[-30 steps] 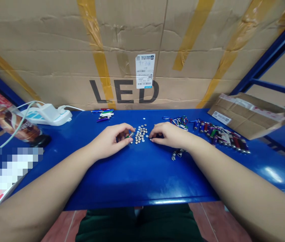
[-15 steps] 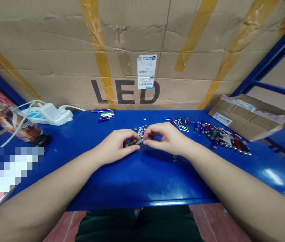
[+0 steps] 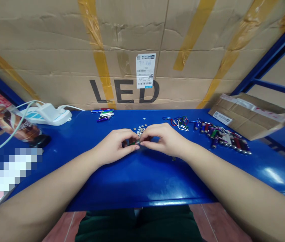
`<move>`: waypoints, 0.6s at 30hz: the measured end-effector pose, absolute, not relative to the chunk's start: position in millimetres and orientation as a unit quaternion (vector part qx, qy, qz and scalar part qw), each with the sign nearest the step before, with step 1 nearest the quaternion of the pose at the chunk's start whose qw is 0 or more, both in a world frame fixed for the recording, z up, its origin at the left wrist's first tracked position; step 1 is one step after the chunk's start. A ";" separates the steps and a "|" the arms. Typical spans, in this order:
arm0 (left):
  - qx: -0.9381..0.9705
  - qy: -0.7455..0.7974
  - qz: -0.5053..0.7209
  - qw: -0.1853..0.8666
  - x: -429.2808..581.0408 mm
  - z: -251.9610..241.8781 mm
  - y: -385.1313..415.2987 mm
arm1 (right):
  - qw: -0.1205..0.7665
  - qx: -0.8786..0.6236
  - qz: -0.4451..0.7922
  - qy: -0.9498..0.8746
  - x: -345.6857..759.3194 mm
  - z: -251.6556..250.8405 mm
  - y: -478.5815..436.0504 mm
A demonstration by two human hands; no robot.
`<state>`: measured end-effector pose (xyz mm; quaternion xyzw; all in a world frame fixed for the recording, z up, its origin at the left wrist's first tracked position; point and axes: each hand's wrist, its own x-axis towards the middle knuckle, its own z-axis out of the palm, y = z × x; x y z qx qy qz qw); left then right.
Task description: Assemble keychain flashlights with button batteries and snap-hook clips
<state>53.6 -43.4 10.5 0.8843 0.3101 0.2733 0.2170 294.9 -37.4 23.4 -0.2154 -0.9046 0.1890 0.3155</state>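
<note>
small green cylinder point(image 3: 132, 144) pinched by left hand point(image 3: 118, 144) over blue table point(image 3: 122, 181), just in front of loose discs point(image 3: 142, 126). fingertips of right hand point(image 3: 163, 139) pressed together at its end; contents hidden. end-fitting apparently in hand; steady alignment seemingly called for.

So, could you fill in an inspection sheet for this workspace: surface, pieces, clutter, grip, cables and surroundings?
Surface: glossy blue table
Pieces: green cylinder in hand; silvery discs loosely clustered beyond the hands; carabiner clips and coloured cylinders to the right
Clutter: drink bottle at left, small cardboard box at right
Grip: left hand pinches the green cylinder; right hand has its fingertips at the cylinder's end, anything held there hidden
Cables: pale cable crossing the bottle; white power strip beyond
Surroundings: large carton marked LED behind; red floor tiles below
</note>
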 end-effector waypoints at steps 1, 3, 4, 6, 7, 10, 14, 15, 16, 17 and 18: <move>0.886 0.307 0.273 0.216 53.6 10.3 -43.4 | 0.312 -0.211 0.184 -0.908 295.2 23.4 -37.4; 0.886 0.302 0.276 0.217 53.7 10.2 -43.3 | 0.303 -0.201 0.176 -0.915 295.6 23.2 -37.6; 0.886 0.299 0.278 0.219 53.8 10.2 -43.3 | 0.300 -0.196 0.173 -0.918 295.6 23.0 -37.8; 0.886 0.295 0.280 0.220 53.7 10.1 -42.9 | 0.293 -0.188 0.171 -0.922 295.4 22.4 -38.5; 0.887 0.293 0.280 0.219 53.5 10.0 -42.5 | 0.289 -0.187 0.171 -0.923 295.2 22.1 -39.0; 0.890 0.286 0.284 0.215 52.2 9.3 -40.6 | 0.282 -0.188 0.172 -0.925 295.0 21.8 -40.3; 0.883 0.284 0.299 0.225 49.8 8.1 -38.0 | 0.300 -0.198 0.171 -0.917 299.4 23.5 -39.3; 0.880 0.285 0.303 0.229 49.2 7.9 -37.5 | 0.306 -0.206 0.164 -0.915 301.7 24.0 -38.2; 0.878 0.286 0.306 0.232 48.7 7.8 -37.1 | 0.308 -0.217 0.154 -0.914 304.2 24.4 -36.7; 0.876 0.286 0.309 0.234 48.3 7.8 -36.8 | 0.305 -0.232 0.141 -0.913 307.0 24.6 -35.0; 0.875 0.287 0.311 0.233 48.0 7.8 -36.5 | 0.294 -0.251 0.125 -0.914 309.8 24.6 -33.0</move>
